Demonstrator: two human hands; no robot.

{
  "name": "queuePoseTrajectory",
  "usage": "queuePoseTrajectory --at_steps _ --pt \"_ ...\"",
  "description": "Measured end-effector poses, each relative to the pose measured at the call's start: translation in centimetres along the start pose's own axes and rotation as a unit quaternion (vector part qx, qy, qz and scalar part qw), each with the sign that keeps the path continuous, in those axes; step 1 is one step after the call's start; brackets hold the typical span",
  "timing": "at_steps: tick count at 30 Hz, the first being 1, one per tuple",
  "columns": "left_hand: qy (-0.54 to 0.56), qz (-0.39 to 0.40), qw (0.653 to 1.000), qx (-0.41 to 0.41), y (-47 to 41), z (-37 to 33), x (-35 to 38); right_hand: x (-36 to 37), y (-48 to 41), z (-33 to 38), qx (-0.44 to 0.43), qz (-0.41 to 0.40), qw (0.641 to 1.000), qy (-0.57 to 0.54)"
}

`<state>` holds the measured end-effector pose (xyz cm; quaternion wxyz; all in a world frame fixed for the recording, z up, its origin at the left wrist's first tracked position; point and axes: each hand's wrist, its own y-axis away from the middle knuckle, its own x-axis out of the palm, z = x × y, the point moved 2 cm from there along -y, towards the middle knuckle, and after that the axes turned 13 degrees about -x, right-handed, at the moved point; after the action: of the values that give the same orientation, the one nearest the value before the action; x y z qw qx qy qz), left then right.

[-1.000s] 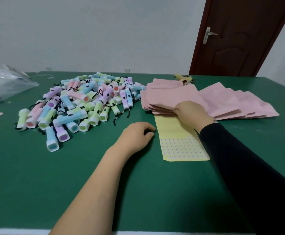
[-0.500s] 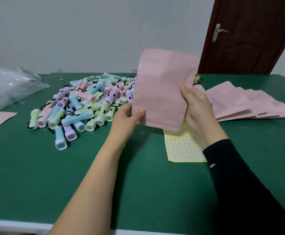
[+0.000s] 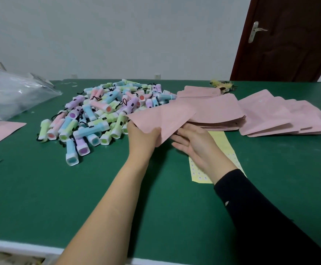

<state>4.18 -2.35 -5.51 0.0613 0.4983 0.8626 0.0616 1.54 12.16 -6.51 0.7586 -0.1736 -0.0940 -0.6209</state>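
Pink pouch (image 3: pixel 161 119) tilts over the left hand (image 3: pixel 142 136) pinching its edge, right hand (image 3: pixel 194 144) flat-fingered alongside.

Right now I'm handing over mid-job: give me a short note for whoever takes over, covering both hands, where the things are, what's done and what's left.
The left hand grips one pink pouch by its lower edge, lifted over the table beside the torch pile.
The right hand is open, fingers straight, at the pouch's right side, holding nothing.
The stack of pink pouches lies to the right; the yellow sticker sheet lies under the right hand.
Done: one pouch in hand.
Left: probably open it and put a torch in, perhaps seal it with a sticker. No torch is picked up yet.
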Motion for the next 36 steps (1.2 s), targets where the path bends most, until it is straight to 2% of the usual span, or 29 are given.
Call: queuePoseTrajectory --at_steps 2,4,6,7,8,10,21,28,33,36 --pt "-0.023 -0.010 1.000 -0.007 0.1 0.1 0.2 0.3 0.1 -0.1 0.001 -0.004 1.000 0.001" --pt "-0.089 -0.051 0.995 -0.007 0.4 0.1 0.3 0.6 0.2 0.0 -0.003 -0.007 1.000 0.013" --pt "-0.167 -0.088 0.980 0.068 0.9 -0.3 0.2 0.9 0.4 0.2 -0.006 -0.001 1.000 0.022" --pt "-0.179 -0.076 0.974 0.119 1.0 -0.5 0.3 1.1 0.5 0.2 -0.009 0.005 1.000 0.022" --pt "-0.164 -0.044 0.974 0.148 1.1 -0.6 0.4 1.3 0.6 0.3 -0.012 0.010 1.000 0.020" --pt "-0.114 0.028 0.982 0.148 1.6 -0.7 0.8 1.6 0.8 0.4 -0.021 0.013 1.000 0.019" --pt "-0.005 0.129 0.984 0.119 1.4 -1.1 0.5 1.9 1.2 1.7 -0.070 -0.001 0.997 0.041" --pt "0.007 0.175 0.979 0.103 1.0 -1.1 0.3 1.7 1.3 1.9 -0.080 -0.006 0.995 0.053" --pt "0.012 0.180 0.978 0.106 1.0 -1.1 0.4 1.4 1.1 1.8 -0.091 -0.005 0.992 0.081" --pt "-0.018 0.151 0.980 0.126 1.3 -1.2 0.4 1.6 1.2 1.8 -0.115 0.017 0.986 0.123"
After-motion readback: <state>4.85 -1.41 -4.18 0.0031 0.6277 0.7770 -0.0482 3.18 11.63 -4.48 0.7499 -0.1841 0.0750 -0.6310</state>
